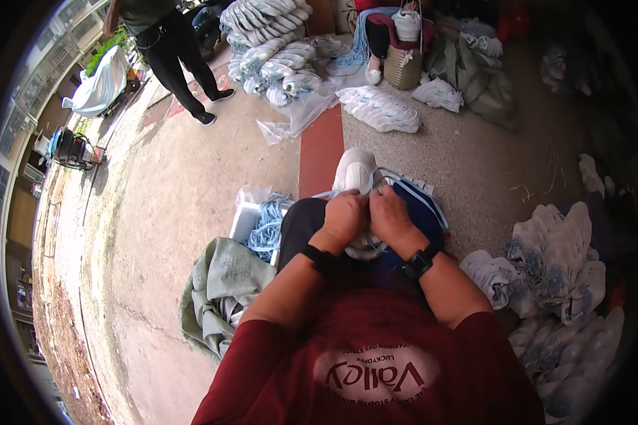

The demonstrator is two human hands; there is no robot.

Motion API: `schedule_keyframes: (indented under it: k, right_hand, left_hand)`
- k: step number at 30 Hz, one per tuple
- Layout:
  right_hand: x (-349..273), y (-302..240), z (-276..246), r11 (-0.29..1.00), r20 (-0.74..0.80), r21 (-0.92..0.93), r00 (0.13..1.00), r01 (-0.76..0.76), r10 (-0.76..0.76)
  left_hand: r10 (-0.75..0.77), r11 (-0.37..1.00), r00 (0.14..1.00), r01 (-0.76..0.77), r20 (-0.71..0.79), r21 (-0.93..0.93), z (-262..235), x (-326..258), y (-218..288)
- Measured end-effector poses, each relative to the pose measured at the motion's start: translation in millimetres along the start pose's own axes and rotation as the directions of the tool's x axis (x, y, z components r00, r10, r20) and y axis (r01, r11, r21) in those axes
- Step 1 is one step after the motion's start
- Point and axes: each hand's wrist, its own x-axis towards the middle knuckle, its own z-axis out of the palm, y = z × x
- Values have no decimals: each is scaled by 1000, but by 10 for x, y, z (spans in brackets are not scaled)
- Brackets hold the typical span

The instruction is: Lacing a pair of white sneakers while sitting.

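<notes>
A white sneaker (356, 172) points away from me above my lap, its toe showing past my hands. My left hand (346, 221) and my right hand (392, 217) meet over its upper part, fingers closed in a pinch. A light blue shoelace (411, 183) runs from between them, one stretch going out to the left and a longer loop curving over the dark blue cloth on the right. The fingertips and the shoe's eyelets are mostly hidden behind my knuckles.
A white box of light blue laces (268, 225) and a grey-green sack (223, 290) stand at my left. Piles of white shoes lie at right (553, 255) and at the back (266, 57). A standing person (177, 53) is far left; another sits at the back beside a brown container (403, 69).
</notes>
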Motion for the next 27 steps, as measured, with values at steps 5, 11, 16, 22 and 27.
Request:
schedule_keyframes:
  k: [5,11,16,22,27]
  right_hand:
    - [21,224,181,998,-77,65,997,19,-14]
    - [30,199,35,978,-18,186,995,-97,102]
    - [-14,293,133,949,-55,260,979,-177,198]
    - [-100,414,204,937,-111,298,968,-185,227]
    - [-7,286,125,964,-138,222,973,-149,183]
  left_hand:
    - [-36,998,998,33,58,57,22,24,100]
    - [14,990,999,-19,34,142,187,20,110]
    - [-5,985,976,-33,218,171,-75,48,293]
    - [-247,893,926,102,286,439,-1086,-492,-43]
    - [-739,538,674,573,18,618,-1442,-1846,-1386]
